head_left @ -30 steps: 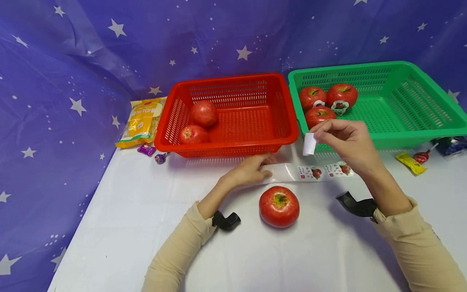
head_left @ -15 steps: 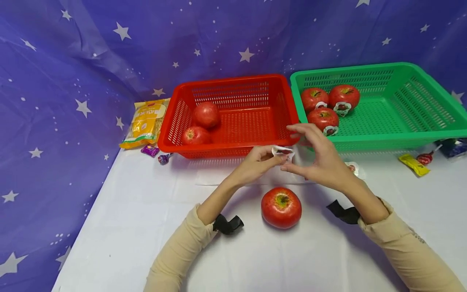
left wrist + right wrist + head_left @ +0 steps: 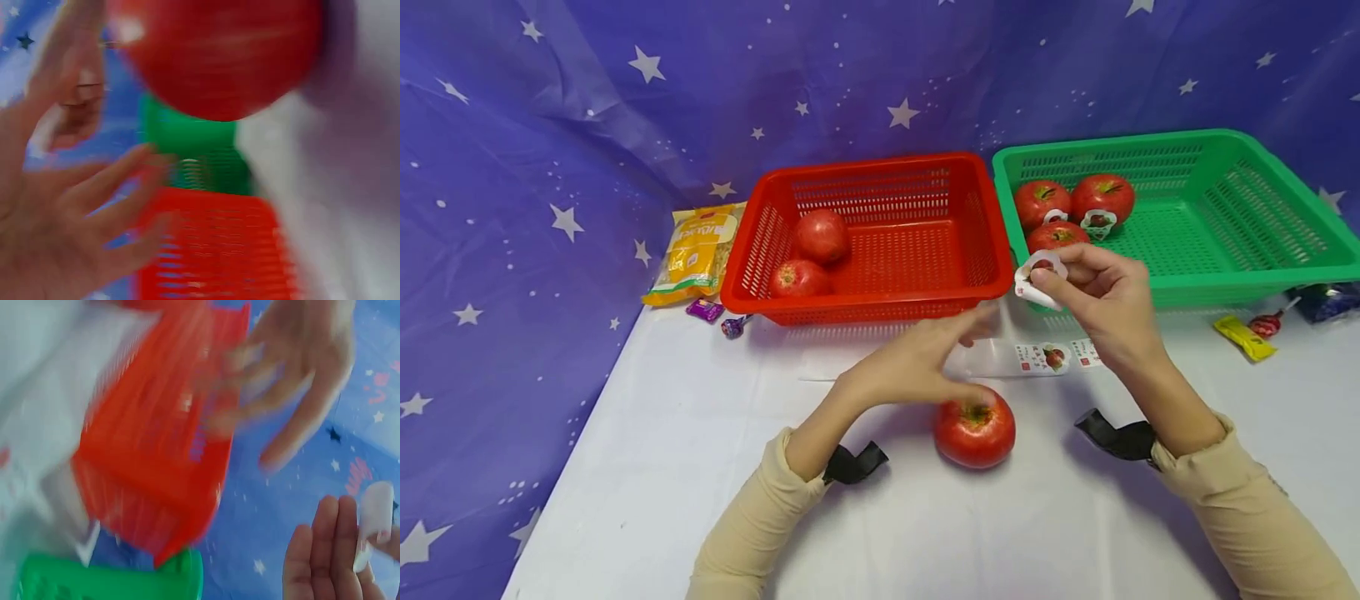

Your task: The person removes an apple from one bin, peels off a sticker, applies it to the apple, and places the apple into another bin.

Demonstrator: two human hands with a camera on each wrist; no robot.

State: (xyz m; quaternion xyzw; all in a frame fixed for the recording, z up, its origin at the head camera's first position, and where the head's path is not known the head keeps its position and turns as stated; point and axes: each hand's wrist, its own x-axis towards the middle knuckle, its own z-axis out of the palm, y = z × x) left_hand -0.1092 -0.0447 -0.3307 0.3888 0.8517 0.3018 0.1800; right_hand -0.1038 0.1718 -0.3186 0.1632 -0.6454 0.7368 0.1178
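Observation:
A red apple (image 3: 973,431) lies on the white table in front of me; in the left wrist view the apple (image 3: 219,56) is a red blur at the top. My left hand (image 3: 925,362) hovers just above it with fingers spread, the thumb near the apple's top. My right hand (image 3: 1093,287) is raised in front of the green basket (image 3: 1247,275) and pinches a small white sticker (image 3: 1037,279), which also shows as a white sticker (image 3: 374,522) in the right wrist view. A sticker strip (image 3: 1045,358) lies flat on the table behind the apple.
The red basket (image 3: 865,304) holds two apples (image 3: 808,254). The green basket holds three stickered apples (image 3: 1075,208). A yellow snack bag (image 3: 696,250) and small candies (image 3: 718,317) lie at the left, more sweets (image 3: 1251,333) at the right. Starry blue cloth hangs behind.
My hands were together at the sticker; they have parted. The right hand rose to the right with the sticker, the left hand dropped toward the apple with fingers spread.

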